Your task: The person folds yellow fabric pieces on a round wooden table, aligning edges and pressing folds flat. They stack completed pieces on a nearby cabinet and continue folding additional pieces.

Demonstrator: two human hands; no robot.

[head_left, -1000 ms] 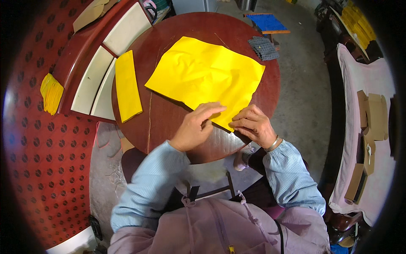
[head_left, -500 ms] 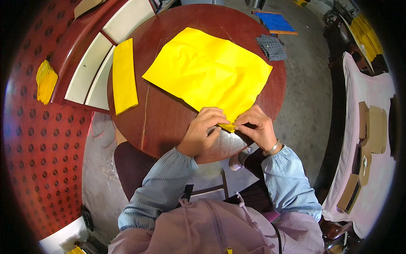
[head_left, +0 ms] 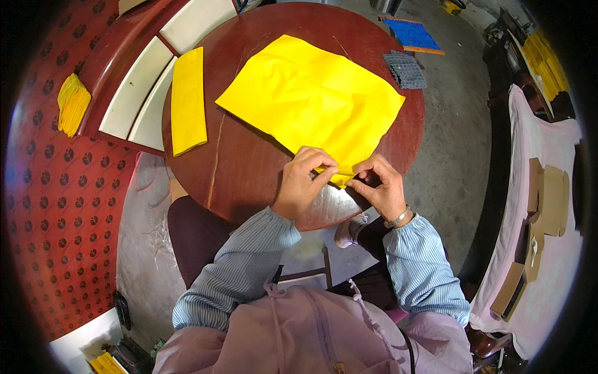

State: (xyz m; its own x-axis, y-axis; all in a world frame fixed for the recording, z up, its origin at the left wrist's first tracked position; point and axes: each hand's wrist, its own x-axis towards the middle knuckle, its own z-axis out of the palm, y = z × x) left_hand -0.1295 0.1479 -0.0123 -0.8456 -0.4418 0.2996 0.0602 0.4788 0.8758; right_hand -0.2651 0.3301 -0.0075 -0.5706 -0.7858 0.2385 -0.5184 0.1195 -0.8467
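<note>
Slanting lengthwise down-right, the yellow sheet (head_left: 311, 93) points a corner bodyward, pinched by left fingers (head_left: 316, 159) and right fingers (head_left: 374, 164).

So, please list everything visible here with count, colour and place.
Table: 1, maroon, centre
Spread sheet: 1, yellow, on table
Folded sheet: 1, yellow, table's left
Textured cloth: 1, grey, table's edge
Panel: 1, blue, upper right
Yellow bundles: at least 2, yellow, left, upper right
Cardboard boxes: count unclear, brown, right
Draped cloth: 1, pale pink, right
Patterned surface: 1, red, left
Boards: 3, white, upper left
Clutter: unclear, mixed, lower left
Top: 1, mauve, bottom edge
Sleeves: 2, pale blue, lower half
Left hand: 1, bare, spread sheet's near corner
Right hand: 1, bare, same corner
</note>
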